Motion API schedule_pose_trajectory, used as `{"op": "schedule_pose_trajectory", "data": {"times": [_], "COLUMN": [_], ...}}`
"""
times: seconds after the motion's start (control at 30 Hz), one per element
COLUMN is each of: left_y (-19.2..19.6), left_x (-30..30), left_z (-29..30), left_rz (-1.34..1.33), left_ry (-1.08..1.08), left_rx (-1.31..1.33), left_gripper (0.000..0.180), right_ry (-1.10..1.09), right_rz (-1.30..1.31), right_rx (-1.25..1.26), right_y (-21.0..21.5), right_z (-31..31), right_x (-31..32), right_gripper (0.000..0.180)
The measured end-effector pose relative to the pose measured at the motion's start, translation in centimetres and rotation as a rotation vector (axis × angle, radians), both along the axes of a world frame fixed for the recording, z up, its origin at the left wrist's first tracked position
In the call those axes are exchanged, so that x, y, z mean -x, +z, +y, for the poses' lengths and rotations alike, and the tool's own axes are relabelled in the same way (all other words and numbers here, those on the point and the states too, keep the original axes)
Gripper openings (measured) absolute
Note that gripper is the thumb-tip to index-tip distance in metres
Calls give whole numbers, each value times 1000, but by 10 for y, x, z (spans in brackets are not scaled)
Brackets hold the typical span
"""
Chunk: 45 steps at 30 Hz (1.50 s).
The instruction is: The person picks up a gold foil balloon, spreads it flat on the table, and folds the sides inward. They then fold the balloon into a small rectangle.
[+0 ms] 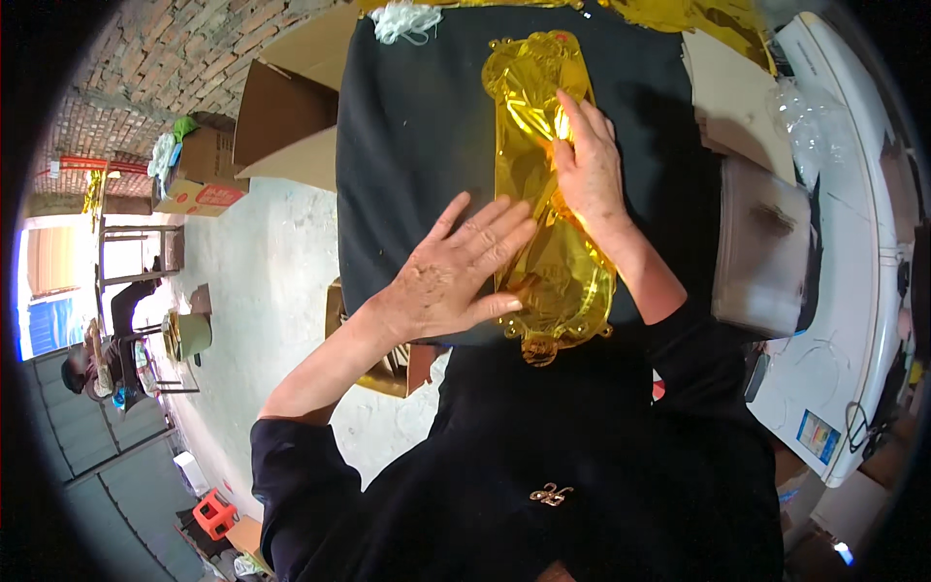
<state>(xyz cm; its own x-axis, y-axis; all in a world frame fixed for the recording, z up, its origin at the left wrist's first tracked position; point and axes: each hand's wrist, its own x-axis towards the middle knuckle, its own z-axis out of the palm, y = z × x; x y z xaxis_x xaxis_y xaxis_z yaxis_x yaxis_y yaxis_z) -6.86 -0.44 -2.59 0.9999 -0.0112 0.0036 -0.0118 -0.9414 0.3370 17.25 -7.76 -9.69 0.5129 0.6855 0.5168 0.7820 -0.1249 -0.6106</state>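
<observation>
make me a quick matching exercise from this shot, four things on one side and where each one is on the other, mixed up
Things:
1. left hand
2. right hand
3. white string bundle
4. open cardboard box

Places:
A. far edge of the black cloth
B. flat at the near left edge of the gold foil balloon
C. on the floor, left of the cloth
D. on the balloon's middle

Pairs: 1-B, 2-D, 3-A, 4-C

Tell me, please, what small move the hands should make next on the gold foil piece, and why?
Probably slide the left hand further onto the gold foil piece and smooth it toward the near end. The right hand already presses its middle against the black cloth surface, while the foil beside the left fingers looks creased and puffed.
</observation>
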Motion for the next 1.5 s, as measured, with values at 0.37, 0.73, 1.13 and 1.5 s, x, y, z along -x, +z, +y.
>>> {"op": "schedule_pose_trajectory", "data": {"times": [0.37, 0.73, 1.13, 1.5], "left_y": [-48, -60, -58, -55], "left_x": [-114, -116, -115, -113], "left_z": [11, 3, -3, -4], "left_rz": [-452, -430, -405, -399], "left_ry": [348, 405, 409, 414], "left_rx": [83, -111, -222, -223], "left_gripper": [65, 64, 65, 66], "right_ry": [10, 20, 31, 210], "right_rz": [1, 245, 665, 865], "right_rx": [-47, -128, -53, 496], "right_y": [-2, -3, 27, 80], "right_z": [-1, -2, 24, 57], "right_x": [1, -5, -60, -125], "right_gripper": [63, 51, 52, 58]}}
